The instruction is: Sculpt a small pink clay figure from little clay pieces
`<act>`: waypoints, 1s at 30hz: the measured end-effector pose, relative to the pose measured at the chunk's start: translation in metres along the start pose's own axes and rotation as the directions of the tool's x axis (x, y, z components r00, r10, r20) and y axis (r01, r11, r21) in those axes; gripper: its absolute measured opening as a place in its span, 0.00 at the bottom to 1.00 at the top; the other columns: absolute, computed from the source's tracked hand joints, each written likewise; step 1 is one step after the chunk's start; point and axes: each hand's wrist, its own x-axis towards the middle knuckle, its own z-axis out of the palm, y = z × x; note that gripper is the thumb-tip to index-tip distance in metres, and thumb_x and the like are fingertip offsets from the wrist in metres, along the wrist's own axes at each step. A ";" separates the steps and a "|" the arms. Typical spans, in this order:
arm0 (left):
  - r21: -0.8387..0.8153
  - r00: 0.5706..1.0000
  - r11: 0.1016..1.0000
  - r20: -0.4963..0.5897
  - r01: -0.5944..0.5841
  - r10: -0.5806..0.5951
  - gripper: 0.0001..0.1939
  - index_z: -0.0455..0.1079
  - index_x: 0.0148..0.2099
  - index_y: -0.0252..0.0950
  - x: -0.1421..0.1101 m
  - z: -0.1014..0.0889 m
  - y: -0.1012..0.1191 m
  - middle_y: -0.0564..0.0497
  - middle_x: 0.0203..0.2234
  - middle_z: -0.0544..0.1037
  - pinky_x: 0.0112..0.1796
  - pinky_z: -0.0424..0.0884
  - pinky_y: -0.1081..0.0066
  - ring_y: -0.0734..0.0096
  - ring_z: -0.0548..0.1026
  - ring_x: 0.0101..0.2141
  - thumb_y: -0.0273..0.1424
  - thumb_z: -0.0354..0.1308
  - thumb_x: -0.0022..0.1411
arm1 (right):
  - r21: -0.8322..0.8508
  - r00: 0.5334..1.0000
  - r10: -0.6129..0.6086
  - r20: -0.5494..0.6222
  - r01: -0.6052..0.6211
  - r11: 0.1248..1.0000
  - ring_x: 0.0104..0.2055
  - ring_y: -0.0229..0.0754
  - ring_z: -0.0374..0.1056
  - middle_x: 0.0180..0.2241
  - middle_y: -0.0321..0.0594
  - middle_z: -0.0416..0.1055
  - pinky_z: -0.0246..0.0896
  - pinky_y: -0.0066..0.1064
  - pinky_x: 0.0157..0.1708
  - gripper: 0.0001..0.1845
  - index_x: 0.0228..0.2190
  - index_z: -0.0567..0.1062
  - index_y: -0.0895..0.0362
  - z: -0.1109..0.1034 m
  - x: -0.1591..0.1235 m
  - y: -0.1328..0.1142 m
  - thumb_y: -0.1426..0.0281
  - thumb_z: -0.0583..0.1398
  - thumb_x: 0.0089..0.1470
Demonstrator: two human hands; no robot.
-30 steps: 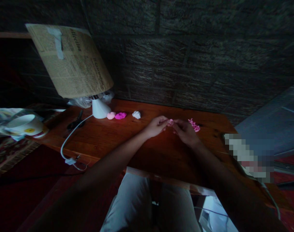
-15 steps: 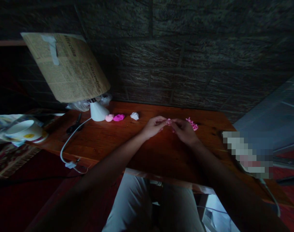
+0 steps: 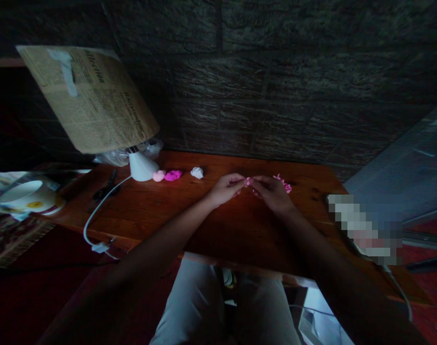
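Note:
My left hand (image 3: pixel 225 188) and my right hand (image 3: pixel 270 191) meet fingertip to fingertip over the middle of a wooden table (image 3: pixel 160 211). Between them they pinch a small pale pink lump of clay (image 3: pixel 247 181). Both hands have their fingers curled closed around it. Just behind my right hand lies a cluster of small bright pink clay pieces (image 3: pixel 283 183) on the table.
At the back left stands a white lamp base (image 3: pixel 142 165) under a newspaper shade (image 3: pixel 88 98), its cable (image 3: pixel 96 215) trailing off the table edge. Beside it lie pale pink (image 3: pixel 158 176), magenta (image 3: pixel 172 175) and white (image 3: pixel 196 172) clay lumps. A cup (image 3: pixel 27 197) sits far left.
My hands stay together on the pink lump, fingers shifting only slightly. The view has drifted a little, so everything sits slightly further left in the frame.

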 end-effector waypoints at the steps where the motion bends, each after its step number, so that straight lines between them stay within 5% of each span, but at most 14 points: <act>1: 0.005 1.000 1.000 0.007 0.003 -0.003 0.22 0.72 0.34 0.33 0.000 0.001 0.000 0.55 0.23 0.72 0.22 0.55 0.78 0.83 0.62 0.20 0.49 0.67 0.53 | -0.004 1.000 0.001 -0.006 -0.001 1.000 0.26 0.36 0.66 0.33 0.42 0.80 0.66 0.29 0.27 0.27 0.32 0.82 0.56 0.000 0.000 -0.001 0.45 0.65 0.47; 7: 0.087 1.000 0.996 0.010 0.000 -0.001 0.21 0.74 0.37 0.32 -0.001 0.002 -0.002 0.51 0.30 0.78 0.24 0.58 0.78 0.81 0.65 0.23 0.47 0.66 0.54 | 0.031 1.000 0.027 -0.007 -0.027 0.999 0.26 0.36 0.66 0.32 0.42 0.79 0.64 0.28 0.26 0.27 0.34 0.81 0.57 0.001 -0.003 -0.004 0.46 0.66 0.46; 14: 0.166 0.984 0.970 0.073 -0.174 0.164 0.17 0.72 0.34 0.33 0.000 -0.002 -0.007 0.54 0.23 0.73 0.27 0.61 0.76 0.80 0.65 0.23 0.44 0.62 0.61 | 0.068 0.996 0.063 0.059 -0.067 0.995 0.25 0.34 0.63 0.29 0.39 0.77 0.58 0.26 0.24 0.25 0.36 0.82 0.56 0.000 -0.003 -0.004 0.49 0.68 0.45; 20: 0.210 0.978 0.955 0.067 -0.208 0.198 0.13 0.73 0.36 0.32 -0.001 0.000 -0.009 0.50 0.30 0.77 0.34 0.66 0.74 0.76 0.72 0.30 0.38 0.58 0.65 | 0.046 0.997 0.043 0.069 -0.047 0.998 0.23 0.33 0.60 0.24 0.37 0.74 0.56 0.28 0.23 0.24 0.30 0.82 0.57 -0.006 -0.002 -0.011 0.49 0.69 0.44; 23: 0.257 0.973 0.938 0.071 -0.233 0.222 0.10 0.74 0.40 0.32 -0.001 0.004 -0.015 0.47 0.35 0.79 0.38 0.68 0.71 0.73 0.74 0.33 0.35 0.60 0.65 | 0.095 0.996 0.082 -0.045 -0.077 0.993 0.23 0.34 0.60 0.23 0.37 0.73 0.58 0.29 0.23 0.21 0.29 0.82 0.57 -0.012 0.000 -0.014 0.52 0.71 0.41; 27: 0.560 0.966 0.793 0.053 -0.240 0.254 0.16 0.73 0.48 0.31 0.001 0.009 -0.019 0.43 0.41 0.79 0.41 0.70 0.66 0.67 0.75 0.36 0.35 0.64 0.62 | 0.231 0.951 0.139 -0.277 -0.075 0.970 0.25 0.33 0.62 0.32 0.39 0.78 0.60 0.27 0.24 0.18 0.27 0.82 0.55 -0.022 0.004 -0.014 0.58 0.74 0.34; 30: 0.741 0.950 0.602 0.170 -0.299 0.262 0.14 0.74 0.47 0.32 0.003 0.012 -0.016 0.41 0.45 0.78 0.50 0.68 0.59 0.58 0.74 0.47 0.36 0.63 0.63 | 0.320 0.939 0.174 -0.298 -0.073 0.944 0.24 0.32 0.61 0.32 0.37 0.78 0.59 0.25 0.23 0.16 0.26 0.82 0.55 -0.025 0.005 -0.014 0.62 0.75 0.30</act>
